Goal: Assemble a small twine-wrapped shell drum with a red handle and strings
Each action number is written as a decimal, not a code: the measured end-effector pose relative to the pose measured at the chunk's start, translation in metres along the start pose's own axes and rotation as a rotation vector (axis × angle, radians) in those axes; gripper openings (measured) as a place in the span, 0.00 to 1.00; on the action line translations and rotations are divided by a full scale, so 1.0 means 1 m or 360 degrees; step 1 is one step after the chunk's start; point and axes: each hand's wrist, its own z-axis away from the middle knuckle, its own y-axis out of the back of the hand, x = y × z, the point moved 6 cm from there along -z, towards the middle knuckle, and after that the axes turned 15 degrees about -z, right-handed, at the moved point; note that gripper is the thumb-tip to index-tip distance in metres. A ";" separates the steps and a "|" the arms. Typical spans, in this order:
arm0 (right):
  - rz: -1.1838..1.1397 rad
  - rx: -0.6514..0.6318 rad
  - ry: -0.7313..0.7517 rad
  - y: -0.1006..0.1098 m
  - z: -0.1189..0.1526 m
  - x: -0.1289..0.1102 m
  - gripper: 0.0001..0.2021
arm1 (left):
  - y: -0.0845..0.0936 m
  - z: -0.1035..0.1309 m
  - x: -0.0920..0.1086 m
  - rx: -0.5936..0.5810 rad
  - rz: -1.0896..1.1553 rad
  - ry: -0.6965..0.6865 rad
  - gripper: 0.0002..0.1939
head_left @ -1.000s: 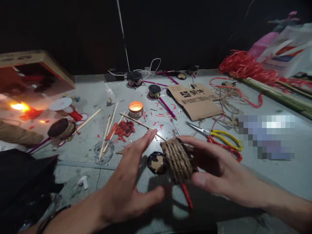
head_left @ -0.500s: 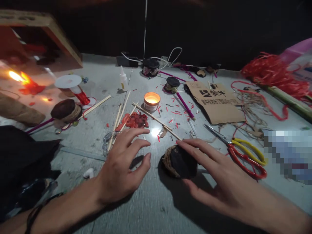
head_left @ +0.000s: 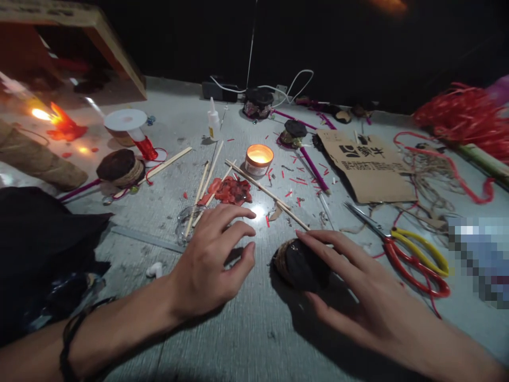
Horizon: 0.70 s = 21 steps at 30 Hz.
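Note:
My right hand (head_left: 353, 281) has its fingers and thumb around the edge of a small black-topped drum (head_left: 306, 268), its side wrapped in twine, low over the grey table. My left hand (head_left: 220, 254) hovers with curled, spread fingers to the left of the drum and holds nothing. Just beyond the left hand are a clump of red wax-like pieces (head_left: 234, 191) and thin wooden sticks (head_left: 202, 193). A lit candle in a tin (head_left: 259, 158) burns farther back. Scissors with red and yellow handles (head_left: 417, 268) lie right of my right hand.
Similar small drums (head_left: 119, 170) with purple sticks stand at left and back. Also around are a burning red candle stub (head_left: 66, 124), a spool (head_left: 125, 121), a glue bottle (head_left: 213, 122), a cardboard piece (head_left: 369, 175), tangled twine, red plastic strands (head_left: 457, 114) and black cloth (head_left: 47, 249).
The view has shifted, so most things appear farther right. The drum has tipped slightly in my right hand, showing less of its twine side. My left hand keeps its open shape.

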 end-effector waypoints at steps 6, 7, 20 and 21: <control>-0.0023 -0.0052 0.0004 -0.002 -0.002 -0.001 0.35 | 0.000 0.000 -0.001 -0.0008 -0.0013 -0.0009 0.05; -0.0023 -0.0049 0.0008 -0.003 -0.002 -0.002 0.34 | 0.000 0.000 -0.001 -0.0012 -0.0018 -0.0007 0.05; -0.0477 0.0166 -0.0250 0.039 -0.008 0.026 0.29 | 0.004 -0.003 0.001 0.0016 0.0038 -0.0027 0.06; -0.0625 0.0283 -0.0371 0.046 -0.008 0.036 0.26 | 0.006 -0.004 0.002 0.0031 0.0084 -0.0020 0.07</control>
